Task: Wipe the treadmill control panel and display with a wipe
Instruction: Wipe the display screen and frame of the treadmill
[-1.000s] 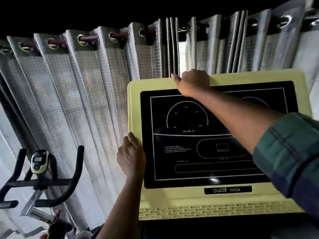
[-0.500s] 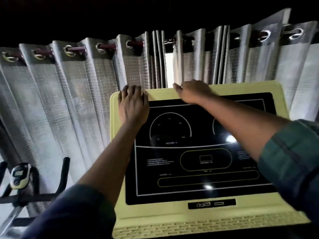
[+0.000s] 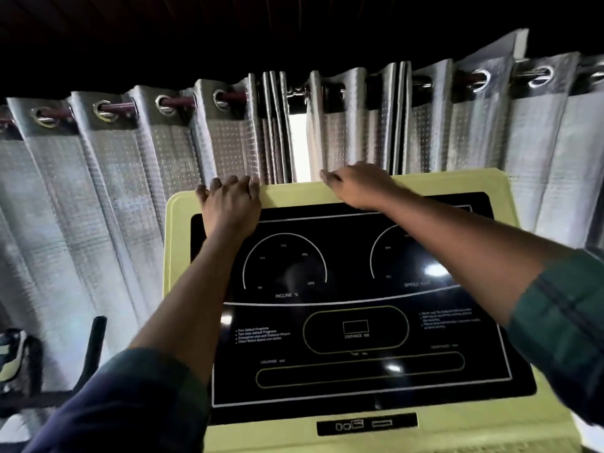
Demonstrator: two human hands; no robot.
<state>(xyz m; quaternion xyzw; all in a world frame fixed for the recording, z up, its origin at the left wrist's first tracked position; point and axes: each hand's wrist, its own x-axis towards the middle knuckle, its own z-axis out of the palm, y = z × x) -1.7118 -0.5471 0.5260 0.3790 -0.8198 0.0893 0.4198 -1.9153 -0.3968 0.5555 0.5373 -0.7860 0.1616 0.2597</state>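
The treadmill control panel has a pale yellow-green frame (image 3: 457, 183) around a black display (image 3: 353, 276) printed with incline and speed dials. My left hand (image 3: 230, 207) lies on the panel's top left, its fingers stretched up to the top edge. On the top edge near the middle rests my right hand (image 3: 359, 184), knuckles up and thumb pointing left. Its fingers are hidden over the far side of the edge. No wipe shows in either hand.
Grey eyelet curtains (image 3: 114, 207) hang right behind the panel, with a bright slit of window (image 3: 299, 148) between them. An exercise bike's black handlebar (image 3: 94, 341) and small console (image 3: 13, 354) stand at the lower left.
My left hand left the panel's left side and went up to its top left corner, then on to the top edge. My right hand stayed on the top edge.
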